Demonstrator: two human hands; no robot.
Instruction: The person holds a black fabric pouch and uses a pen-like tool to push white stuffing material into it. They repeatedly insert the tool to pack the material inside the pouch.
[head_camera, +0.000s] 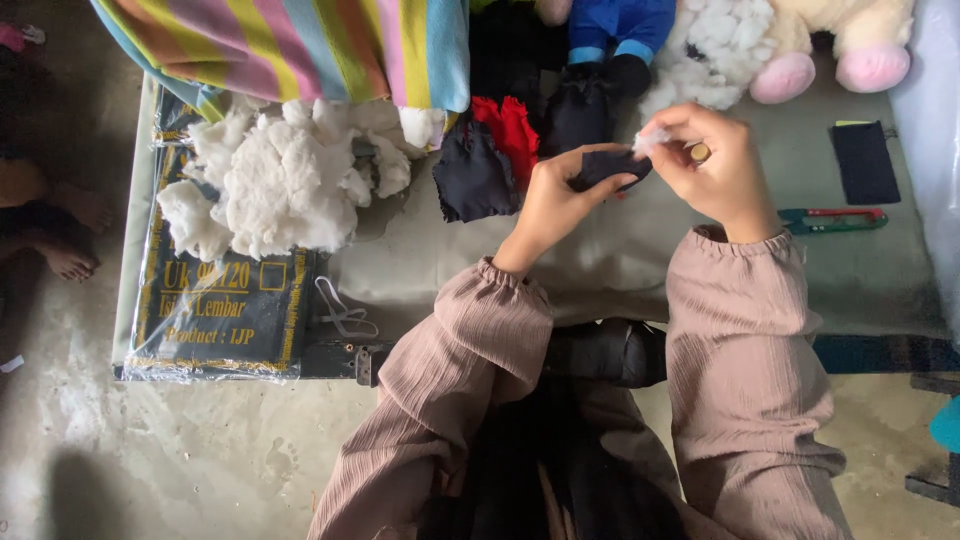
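Plainly, the small black fabric piece (610, 166) is light and limp. It sags between both hands above the tabletop (600, 260), so it wants pinching at its open edge. The left hand (553, 205) is closed around it from below. The right hand (712, 165) has thumb and fingertips pressed together on a white tuft of stuffing (648, 140), fluffy and easily torn, right at the fabric's mouth. A mound of the same fibre (280, 180) lies left, red-handled snips (832, 219) to the right.
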